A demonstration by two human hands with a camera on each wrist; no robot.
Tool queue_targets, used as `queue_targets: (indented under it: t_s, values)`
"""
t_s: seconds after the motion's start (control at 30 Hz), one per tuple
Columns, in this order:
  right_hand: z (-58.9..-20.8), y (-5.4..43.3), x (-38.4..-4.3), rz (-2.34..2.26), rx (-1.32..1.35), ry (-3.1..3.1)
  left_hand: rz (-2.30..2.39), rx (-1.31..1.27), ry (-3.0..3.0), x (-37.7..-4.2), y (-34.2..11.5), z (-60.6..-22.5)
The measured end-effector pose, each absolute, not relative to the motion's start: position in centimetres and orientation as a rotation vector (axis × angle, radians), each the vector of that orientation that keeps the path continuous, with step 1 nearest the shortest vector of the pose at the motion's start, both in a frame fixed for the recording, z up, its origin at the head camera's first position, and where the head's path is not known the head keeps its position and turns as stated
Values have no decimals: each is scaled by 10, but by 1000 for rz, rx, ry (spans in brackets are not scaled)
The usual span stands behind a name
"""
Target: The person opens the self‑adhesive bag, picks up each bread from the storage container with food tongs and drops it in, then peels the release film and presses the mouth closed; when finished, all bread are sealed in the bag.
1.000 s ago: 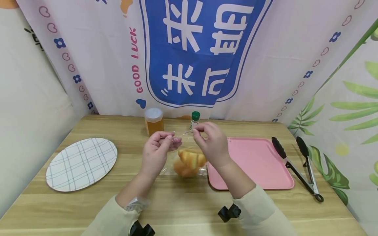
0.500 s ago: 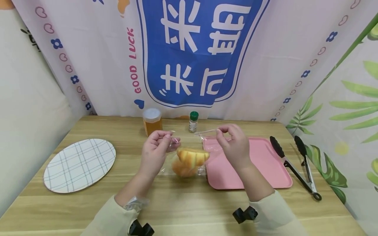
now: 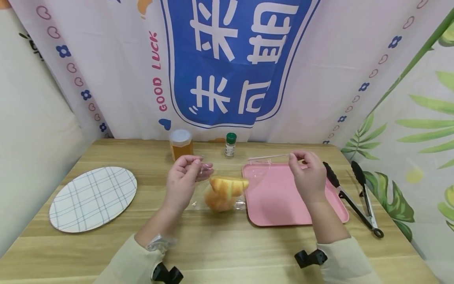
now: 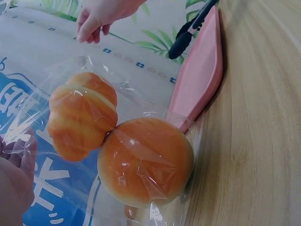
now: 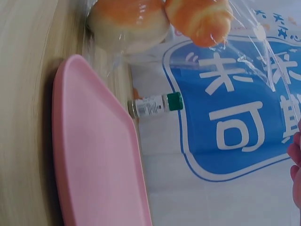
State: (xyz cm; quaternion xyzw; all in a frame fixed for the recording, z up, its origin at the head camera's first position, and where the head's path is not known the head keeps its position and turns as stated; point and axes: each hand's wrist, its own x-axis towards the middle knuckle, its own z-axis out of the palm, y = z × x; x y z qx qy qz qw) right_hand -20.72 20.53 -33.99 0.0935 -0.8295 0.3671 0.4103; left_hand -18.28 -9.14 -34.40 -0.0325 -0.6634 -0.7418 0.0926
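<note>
A clear plastic bag (image 3: 240, 203) stands on the table between my hands. Inside it are a round bun (image 4: 146, 162) and, above that, a ridged croissant-like roll (image 4: 82, 120). My left hand (image 3: 180, 182) pinches the bag's upper left edge between thumb and fingers. Out to the right, above the pink tray, my right hand (image 3: 309, 178) pinches the end of a thin clear drawstring (image 3: 271, 157), which stretches from the bag's mouth. In the right wrist view, only the fingers (image 5: 295, 149) of that hand show at the edge.
The pink tray (image 3: 276, 197) lies right of the bag, with black-tipped tongs (image 3: 360, 211) beside it. At the back stand a honey-coloured jar (image 3: 181, 148) and a small green-capped bottle (image 3: 230, 146). An oval checked board (image 3: 93, 199) lies on the left.
My right hand has moved steadily right, away from the left hand, drawing the string out into a longer line. The left hand stays at the bag's edge.
</note>
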Motion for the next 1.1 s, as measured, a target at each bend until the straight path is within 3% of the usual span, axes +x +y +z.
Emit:
queue_targets:
  t_s: [0.87, 1.1]
  values:
    - [-341, 287, -190, 962, -200, -2059, -2241, -102, -1943, -185, -93, -345]
    - [-330, 310, -166, 1062, -255, -2081, -2245, -104, -1933, -186, -96, -345]
